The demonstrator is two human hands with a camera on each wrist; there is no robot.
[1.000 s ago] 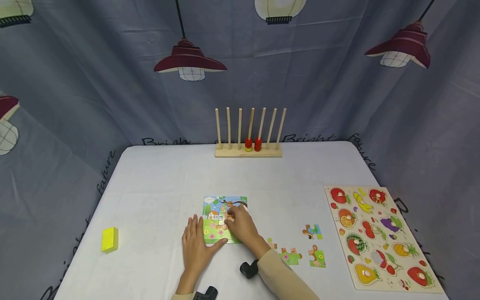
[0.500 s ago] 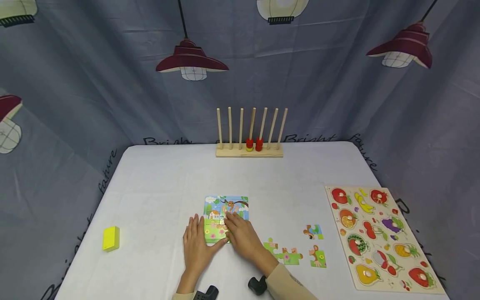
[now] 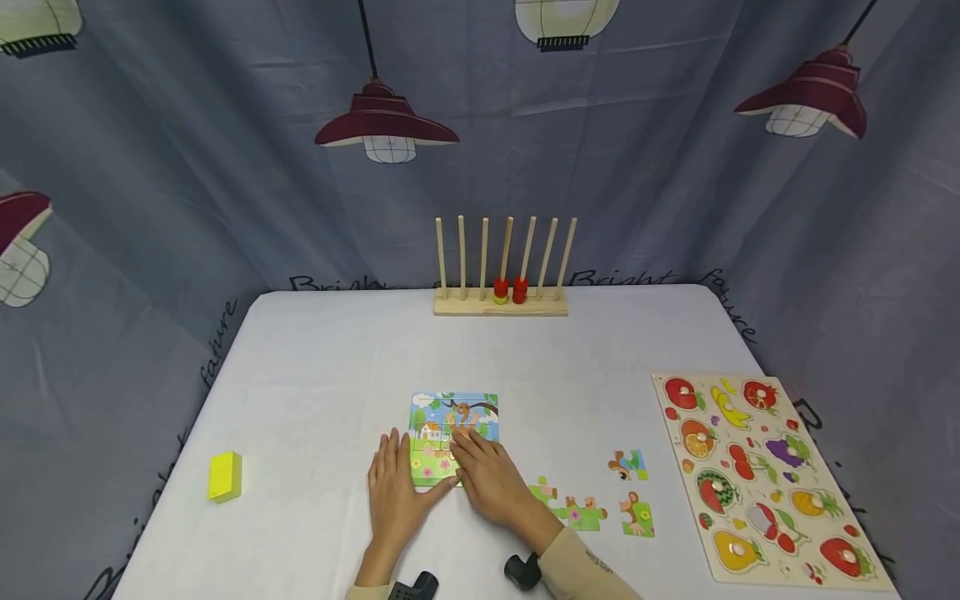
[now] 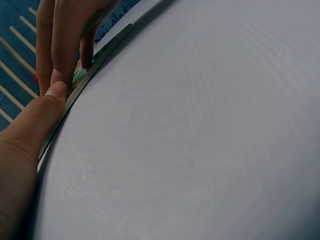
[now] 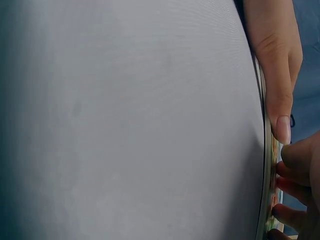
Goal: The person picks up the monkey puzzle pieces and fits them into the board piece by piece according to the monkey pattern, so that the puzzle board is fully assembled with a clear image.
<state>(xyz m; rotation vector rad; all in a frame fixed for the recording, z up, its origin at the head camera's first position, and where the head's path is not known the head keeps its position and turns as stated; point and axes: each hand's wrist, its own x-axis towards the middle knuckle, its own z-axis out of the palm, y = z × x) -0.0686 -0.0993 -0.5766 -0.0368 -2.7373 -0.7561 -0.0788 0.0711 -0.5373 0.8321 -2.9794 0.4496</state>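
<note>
A square jigsaw puzzle [image 3: 429, 468] with a picture of a house, a branch and flowers lies on the white table. My left hand [image 3: 397, 493] rests flat along its left side, fingers straight, the thumb reaching across the near edge. With its fingertips, my right hand [image 3: 497, 490] presses on the puzzle's lower right part, which it hides. Both wrist views show the puzzle almost edge-on, with the left thumb [image 4: 37, 117] close to the right fingers. Several loose jigsaw pieces [image 3: 587, 514] lie to the right of my right hand, one partly covered by it.
A wooden fruit puzzle board [image 3: 750, 517] lies at the table's right edge. At the far edge stands a wooden peg rack [image 3: 501, 307] with red and yellow rings on two pegs. A yellow block [image 3: 225, 477] sits on the left. Grey curtain [image 3: 300, 200] surrounds the table.
My right hand has gone from pinching over the middle of the puzzle to pressing lower down with fingers extended, moving slightly toward me. The left hand has stayed in place.
</note>
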